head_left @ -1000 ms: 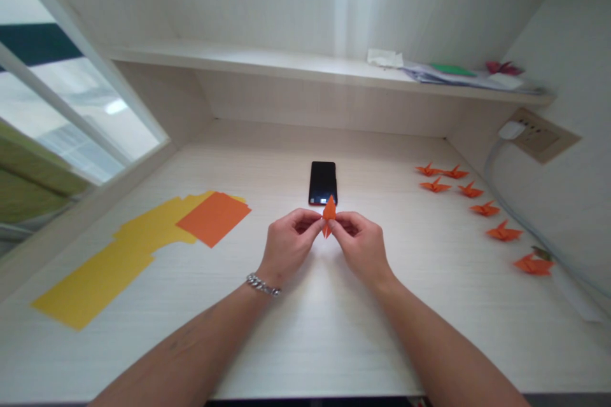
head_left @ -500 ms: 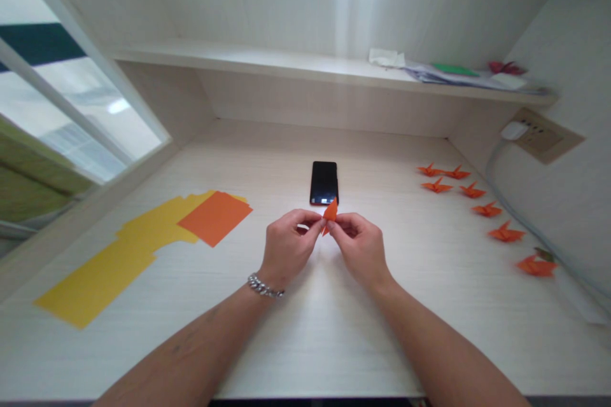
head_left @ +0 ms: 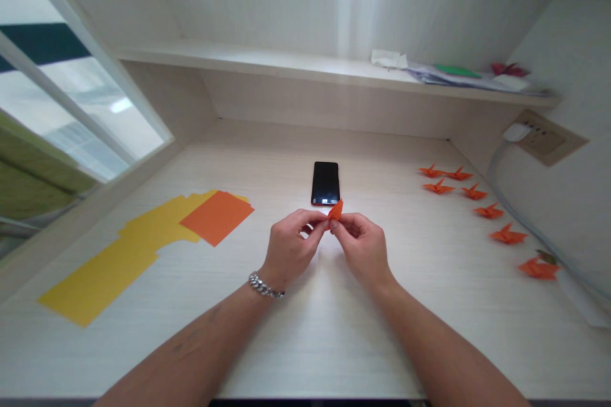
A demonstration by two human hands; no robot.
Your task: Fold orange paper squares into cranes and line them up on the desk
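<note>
A small folded piece of orange paper (head_left: pixel 336 210) is pinched between both hands over the middle of the desk, its pointed end tilted up to the right. My left hand (head_left: pixel 293 245), with a silver chain bracelet at the wrist, grips its left side between thumb and fingers. My right hand (head_left: pixel 363 245) holds the right side the same way. Fingertips hide the paper's lower part. Just beyond the hands lies a black phone (head_left: pixel 325 183), face up.
Yellow paper sheets (head_left: pixel 102 280) spread over the left of the desk, with orange squares (head_left: pixel 217 218) on top. Several folded orange paper cranes (head_left: pixel 508 234) line the right side, beside a grey cable (head_left: pixel 508 203) running from a wall socket (head_left: pixel 548 138). A shelf (head_left: pixel 286 67) spans the back.
The folded orange paper has tipped to the right in my fingers, and its lower tip no longer shows below them. Both hands stay in nearly the same place.
</note>
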